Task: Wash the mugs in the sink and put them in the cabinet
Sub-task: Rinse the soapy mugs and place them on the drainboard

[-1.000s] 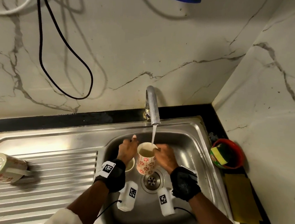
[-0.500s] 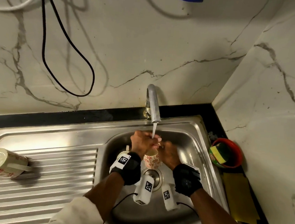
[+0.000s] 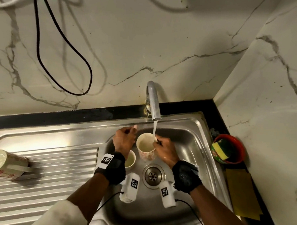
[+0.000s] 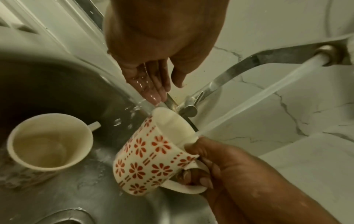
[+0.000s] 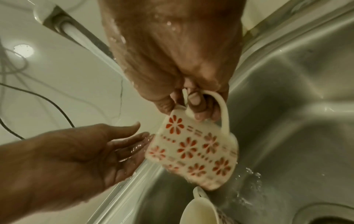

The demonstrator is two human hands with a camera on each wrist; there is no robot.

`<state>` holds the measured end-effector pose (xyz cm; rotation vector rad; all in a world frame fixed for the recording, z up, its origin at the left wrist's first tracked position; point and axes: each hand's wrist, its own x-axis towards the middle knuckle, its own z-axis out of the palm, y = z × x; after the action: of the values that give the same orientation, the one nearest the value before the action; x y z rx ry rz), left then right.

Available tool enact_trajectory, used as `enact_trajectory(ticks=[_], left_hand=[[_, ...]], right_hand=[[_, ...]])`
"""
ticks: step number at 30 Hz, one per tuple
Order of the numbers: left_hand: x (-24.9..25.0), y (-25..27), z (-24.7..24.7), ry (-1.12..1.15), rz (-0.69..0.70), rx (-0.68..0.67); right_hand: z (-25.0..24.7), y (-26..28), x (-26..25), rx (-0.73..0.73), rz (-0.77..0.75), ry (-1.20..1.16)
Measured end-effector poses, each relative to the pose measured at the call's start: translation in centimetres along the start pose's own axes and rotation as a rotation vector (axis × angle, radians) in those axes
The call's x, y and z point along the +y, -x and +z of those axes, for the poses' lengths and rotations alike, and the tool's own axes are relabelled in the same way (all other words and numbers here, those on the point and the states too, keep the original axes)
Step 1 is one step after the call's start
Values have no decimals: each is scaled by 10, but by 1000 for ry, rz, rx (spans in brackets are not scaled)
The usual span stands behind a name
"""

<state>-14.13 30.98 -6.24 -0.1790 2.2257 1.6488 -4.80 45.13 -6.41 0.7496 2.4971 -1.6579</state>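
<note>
A cream mug with red flowers (image 3: 146,148) (image 4: 151,157) (image 5: 195,150) hangs under the running tap (image 3: 153,102) over the sink (image 3: 191,144). My right hand (image 3: 165,149) (image 5: 191,103) grips its handle, and water streams into its mouth. My left hand (image 3: 124,140) (image 4: 153,84) is beside the mug on the left, fingers straight and wet, holding nothing. A second mug (image 3: 130,160) (image 4: 49,142) stands upright in the basin under my left wrist. A third flowered mug (image 3: 1,166) lies on its side on the drainboard at far left.
The drain (image 3: 153,174) lies near the basin's middle. A red bowl with a yellow-green sponge (image 3: 228,151) and a yellow cloth (image 3: 241,194) sit on the right counter. Cables (image 3: 42,49) hang on the marble wall behind.
My left hand has come off the top of the mug and moved to its left side. The mug now sits open under the stream.
</note>
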Motion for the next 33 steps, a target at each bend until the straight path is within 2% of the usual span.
enact_trajectory(ticks=[2,5,7,10,13,15,17,20,23,27,30,33], left_hand=[[3,10,-4,-194,97,-54],[-2,15,-4,-446,215,-102],[-4,19,2,-425,188,-166],[5,25,2,-390,139,-249],[6,25,4,-370,159,-242],[4,26,6,-290,176,-286],[9,32,3,-241,155,-362],[1,30,5,-272,150,-459],[-8,28,13,-310,112,-487],[-1,24,30,-314,63,-517],[4,17,35,-273,-3,-585],[9,21,26,-117,-94,-650]], right_hand=[[-5,2,6,2,43,-58],[-4,-5,9,108,49,36],[-2,-4,13,99,13,23],[-10,-3,18,94,54,-119],[-9,-6,15,156,-19,-21],[-6,-7,13,128,-74,9],[-12,-8,14,151,-36,-70],[-17,-14,17,291,63,-141],[-10,-16,18,222,161,-320],[-15,-18,29,115,439,-618],[-23,-17,27,39,448,-723],[-26,-16,20,-21,441,-860]])
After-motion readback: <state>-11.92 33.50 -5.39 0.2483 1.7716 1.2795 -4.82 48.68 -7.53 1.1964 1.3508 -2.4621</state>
